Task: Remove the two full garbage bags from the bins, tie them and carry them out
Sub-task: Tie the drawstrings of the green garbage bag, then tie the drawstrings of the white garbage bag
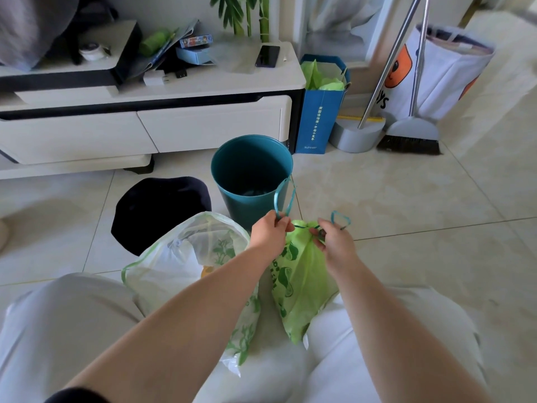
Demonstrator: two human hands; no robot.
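Note:
A green garbage bag [302, 283] stands on the floor between my knees, its mouth cinched shut. My left hand [268, 232] pinches one teal drawstring loop [283, 199] that rises above it. My right hand [331, 242] grips the other drawstring loop [340, 219] at the bag's neck. A white garbage bag with green print [180, 266] sits just left of it, its top still open, partly behind my left forearm. Beyond them stand a teal bin [251, 175] and a black bin [158, 210], both without bags.
A white TV cabinet [145, 123] runs along the back left. A blue paper bag [318, 112], a grey dustpan [357, 135], a broom [412, 138] and a white printed bag [441, 74] stand at the back right. Tiled floor [406, 205] spreads to the right.

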